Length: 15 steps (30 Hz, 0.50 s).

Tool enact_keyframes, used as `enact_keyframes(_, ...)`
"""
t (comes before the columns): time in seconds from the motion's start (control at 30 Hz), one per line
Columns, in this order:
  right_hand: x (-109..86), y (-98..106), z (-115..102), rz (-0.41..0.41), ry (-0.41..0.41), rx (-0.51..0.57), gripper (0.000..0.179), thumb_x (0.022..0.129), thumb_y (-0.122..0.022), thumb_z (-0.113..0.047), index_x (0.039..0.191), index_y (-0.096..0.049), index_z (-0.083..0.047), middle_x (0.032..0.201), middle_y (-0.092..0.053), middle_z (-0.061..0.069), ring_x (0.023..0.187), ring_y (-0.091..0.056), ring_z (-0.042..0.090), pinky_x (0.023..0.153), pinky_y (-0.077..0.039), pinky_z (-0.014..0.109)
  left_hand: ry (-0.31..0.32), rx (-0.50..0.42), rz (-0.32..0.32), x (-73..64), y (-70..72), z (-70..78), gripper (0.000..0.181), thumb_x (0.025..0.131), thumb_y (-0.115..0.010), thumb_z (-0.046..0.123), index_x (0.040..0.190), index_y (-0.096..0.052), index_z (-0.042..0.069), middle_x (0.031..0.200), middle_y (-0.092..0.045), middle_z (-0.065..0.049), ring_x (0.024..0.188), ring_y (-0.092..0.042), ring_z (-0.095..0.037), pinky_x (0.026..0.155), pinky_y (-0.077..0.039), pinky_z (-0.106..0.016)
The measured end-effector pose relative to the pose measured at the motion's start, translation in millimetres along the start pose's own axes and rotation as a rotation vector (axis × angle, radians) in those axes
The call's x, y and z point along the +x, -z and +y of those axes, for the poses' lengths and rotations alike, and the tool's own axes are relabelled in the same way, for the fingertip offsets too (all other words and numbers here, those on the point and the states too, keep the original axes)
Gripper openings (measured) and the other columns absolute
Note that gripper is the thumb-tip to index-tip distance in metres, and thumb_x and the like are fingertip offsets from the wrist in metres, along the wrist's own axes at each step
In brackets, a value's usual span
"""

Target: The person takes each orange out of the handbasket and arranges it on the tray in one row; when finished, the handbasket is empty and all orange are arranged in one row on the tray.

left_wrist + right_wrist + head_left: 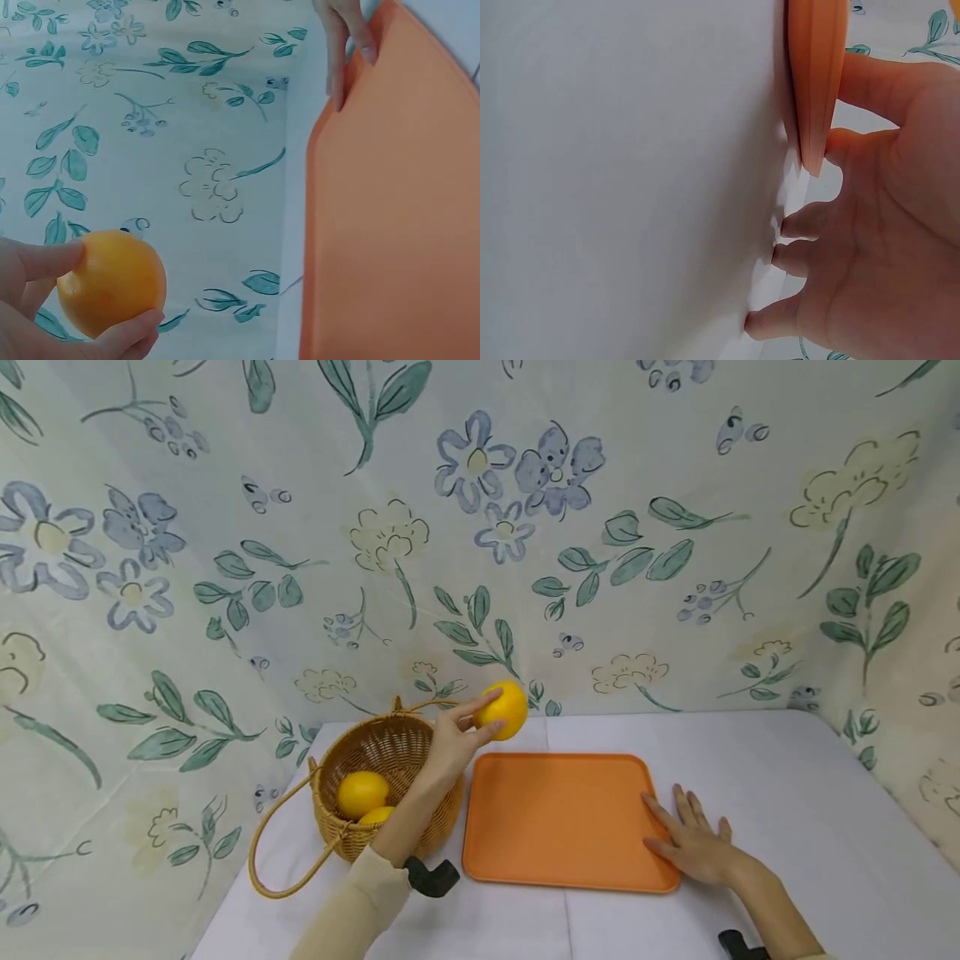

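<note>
In the head view my left hand [453,745] pinches a round yellow-orange fruit, an orange [507,711], between thumb and fingers. The fruit is raised above the back left part of an orange tray [558,822]. Up close in the left wrist view, the same orange [112,283] shows smooth skin. My right hand [697,847] rests at the tray's right side with fingers spread. Its thumb and index finger touch the tray rim [821,82], while the other fingertips press on the white tabletop. Nothing lies on the tray.
A woven wicker basket [324,802] stands left of the tray, its handle [262,827] folded out to the left. Inside are a yellow fruit [362,794] and part of another, half hidden by my forearm. Floral cloth [480,568] hangs behind the white table [757,768].
</note>
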State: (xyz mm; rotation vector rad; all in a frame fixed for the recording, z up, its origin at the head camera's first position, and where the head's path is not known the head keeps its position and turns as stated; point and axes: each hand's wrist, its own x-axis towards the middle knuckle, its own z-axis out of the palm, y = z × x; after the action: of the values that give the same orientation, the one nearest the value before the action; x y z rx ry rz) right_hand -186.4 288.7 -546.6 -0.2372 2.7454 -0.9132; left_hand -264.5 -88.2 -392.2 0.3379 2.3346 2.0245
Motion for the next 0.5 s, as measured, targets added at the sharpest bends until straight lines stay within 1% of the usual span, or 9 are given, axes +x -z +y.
enact_keyframes(0.03, 0.1, -1, 1, 0.007, 0.002, -0.005, 0.078, 0.102, -0.051, -0.061, 0.167, -0.018, -0.033, 0.166, 0.02, 0.035, 0.15, 0.022, 0.059, 0.099, 0.025, 0.086, 0.013, 0.011, 0.011, -1.0, -4.8, -4.7, 0.047, 0.095, -0.076, 0.011, 0.139, -0.068, 0.024, 0.163, -0.042, -0.012, 0.136, -0.058, -0.036, 0.099, -0.059, -0.035)
enact_keyframes(0.1, -0.5, -1, 2, -0.001, 0.018, 0.02, 0.08, 0.101, -0.052, -0.061, 0.167, -0.018, -0.031, 0.165, 0.022, 0.036, 0.149, 0.024, 0.059, 0.096, 0.028, 0.085, 0.02, 0.035, 0.021, -2.3, -13.9, -15.4, 0.046, 0.094, -0.076, 0.011, 0.138, -0.068, 0.022, 0.161, -0.045, -0.015, 0.138, -0.055, -0.04, 0.101, -0.058, -0.039)
enact_keyframes(0.13, -1.1, 0, 1, 0.006, 0.014, 0.016, 0.079, 0.101, -0.053, -0.06, 0.167, -0.019, -0.032, 0.165, 0.02, 0.036, 0.15, 0.022, 0.059, 0.098, 0.027, 0.086, 0.028, 0.054, 0.031, -2.7, -18.2, -20.8, 0.046, 0.094, -0.077, 0.011, 0.137, -0.069, 0.022, 0.16, -0.047, -0.015, 0.14, -0.053, -0.04, 0.102, -0.057, -0.041)
enact_keyframes(0.17, -1.6, 0, -1, 0.012, -0.002, -0.004, 0.078, 0.101, -0.053, -0.059, 0.166, -0.021, -0.03, 0.166, 0.017, 0.036, 0.151, 0.019, 0.059, 0.1, 0.025, 0.086, 0.032, 0.072, 0.043, -2.8, -22.4, -26.3, 0.045, 0.093, -0.077, 0.011, 0.136, -0.07, 0.022, 0.158, -0.05, -0.015, 0.143, -0.05, -0.04, 0.104, -0.056, -0.042)
enact_keyframes(0.2, -2.0, 1, -3, 0.008, -0.003, 0.001, 0.079, 0.101, -0.055, -0.058, 0.166, -0.022, -0.027, 0.165, 0.017, 0.037, 0.15, 0.019, 0.061, 0.099, 0.026, 0.086, 0.042, 0.082, 0.055, -3.2, -26.5, -31.3, 0.045, 0.093, -0.077, 0.011, 0.135, -0.07, 0.022, 0.156, -0.051, -0.014, 0.143, -0.05, -0.04, 0.105, -0.055, -0.043)
enact_keyframes(0.3, -3.1, 5, -10, -0.004, -0.018, -0.002, 0.081, 0.101, -0.058, -0.054, 0.165, -0.024, -0.018, 0.164, 0.016, 0.039, 0.149, 0.017, 0.062, 0.099, 0.026, 0.086, 0.063, 0.12, 0.096, -3.9, -37.2, -45.6, 0.043, 0.092, -0.078, 0.009, 0.133, -0.072, 0.02, 0.15, -0.059, -0.014, 0.139, -0.053, -0.039, 0.107, -0.054, -0.047)
enact_keyframes(0.33, -3.5, 5, -11, 0.002, -0.026, -0.017, 0.08, 0.101, -0.058, -0.053, 0.165, -0.024, -0.019, 0.165, 0.015, 0.039, 0.15, 0.016, 0.062, 0.1, 0.024, 0.086, 0.073, 0.131, 0.113, -3.6, -40.4, -50.2, 0.043, 0.091, -0.078, 0.008, 0.132, -0.072, 0.021, 0.149, -0.06, -0.013, 0.14, -0.053, -0.037, 0.109, -0.052, -0.047)
enact_keyframes(0.37, -3.2, 6, -11, -0.007, -0.024, -0.012, 0.081, 0.101, -0.058, -0.053, 0.165, -0.023, -0.017, 0.164, 0.016, 0.039, 0.149, 0.017, 0.063, 0.099, 0.025, 0.086, 0.079, 0.134, 0.128, -4.0, -43.2, -54.1, 0.043, 0.091, -0.078, 0.007, 0.132, -0.073, 0.02, 0.148, -0.061, -0.014, 0.139, -0.054, -0.036, 0.111, -0.05, -0.048)
enact_keyframes(0.5, -1.6, 3, -5, -0.005, -0.004, 0.005, 0.08, 0.101, -0.055, -0.056, 0.167, -0.02, -0.027, 0.164, 0.018, 0.038, 0.149, 0.02, 0.062, 0.098, 0.026, 0.086, 0.069, 0.198, 0.193, -4.1, -52.6, -69.1, 0.041, 0.091, -0.078, 0.007, 0.13, -0.074, 0.019, 0.14, -0.064, -0.017, 0.135, -0.056, -0.035, 0.117, -0.045, -0.05)
